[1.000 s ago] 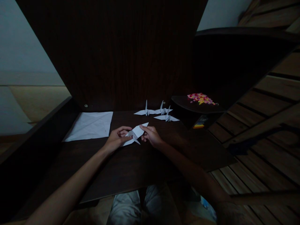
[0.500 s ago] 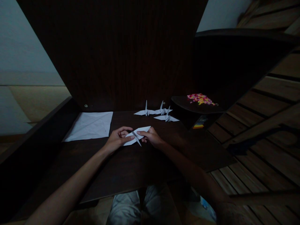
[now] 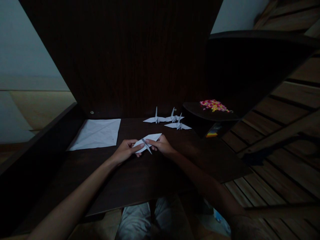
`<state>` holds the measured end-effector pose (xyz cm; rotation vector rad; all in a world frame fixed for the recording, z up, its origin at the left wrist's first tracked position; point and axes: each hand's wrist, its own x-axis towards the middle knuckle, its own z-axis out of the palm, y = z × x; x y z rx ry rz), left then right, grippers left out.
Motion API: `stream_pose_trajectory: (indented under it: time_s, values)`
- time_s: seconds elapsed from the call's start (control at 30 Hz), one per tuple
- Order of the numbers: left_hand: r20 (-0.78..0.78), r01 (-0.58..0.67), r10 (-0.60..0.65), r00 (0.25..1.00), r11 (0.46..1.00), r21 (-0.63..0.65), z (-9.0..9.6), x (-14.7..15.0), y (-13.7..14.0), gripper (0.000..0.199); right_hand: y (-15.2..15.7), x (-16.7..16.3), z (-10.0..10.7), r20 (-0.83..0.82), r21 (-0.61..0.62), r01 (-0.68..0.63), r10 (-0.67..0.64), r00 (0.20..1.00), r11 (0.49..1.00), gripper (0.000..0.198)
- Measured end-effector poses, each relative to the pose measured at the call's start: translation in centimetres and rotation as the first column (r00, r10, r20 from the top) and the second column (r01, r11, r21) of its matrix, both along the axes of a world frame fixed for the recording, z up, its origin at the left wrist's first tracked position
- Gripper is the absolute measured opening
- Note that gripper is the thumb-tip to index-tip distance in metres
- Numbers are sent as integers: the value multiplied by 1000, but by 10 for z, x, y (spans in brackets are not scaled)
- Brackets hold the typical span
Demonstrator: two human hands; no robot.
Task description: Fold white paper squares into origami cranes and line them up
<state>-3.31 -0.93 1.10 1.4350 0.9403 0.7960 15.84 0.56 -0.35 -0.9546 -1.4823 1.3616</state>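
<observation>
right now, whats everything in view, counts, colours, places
desk: 1, dark, mid-view
folded paper: 1, white, centre
paper cranes: 3, white, desk rear
paper sheet: 1, white, desk's left
small shelf: 1, dark, right
small pieces: many, pink, red, yellow, on shelf
object: 1, partly yellow, beneath shelf
wooden slats: several, brown, far right
wall: 1, pale, upper left
unclear item: 1, bluish, lower right
legs: 2, grey trousers, bottom
left hand: 1, bare, gripping paper
right hand: 1, bare, gripping paper

Covered, cropped, tiny
At seven o'clock, folded paper (image 3: 153, 137) hides some fingers of left hand (image 3: 126, 149) and right hand (image 3: 164, 146); toward three, the front crane (image 3: 179, 126) partly covers the rear crane (image 3: 173, 117), and bits (image 3: 214, 105) are too small to identify; at six, the legs (image 3: 136, 221) are cut off.
</observation>
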Motion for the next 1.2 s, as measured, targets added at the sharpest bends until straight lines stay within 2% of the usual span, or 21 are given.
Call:
stream_pose_trajectory:
  time_s: [0.43, 1.2]
  values:
    - [1, 30, -30, 1000, 1000, 1, 0, -2, 1, 33, -4, -2, 5, 45, -5, 17, -16, 999, 1000, 31]
    - [-12, 31, -31, 999, 999, 26, 7, -1, -3, 33, -2, 0, 3, 1, -15, 44, -44, 999, 999, 30]
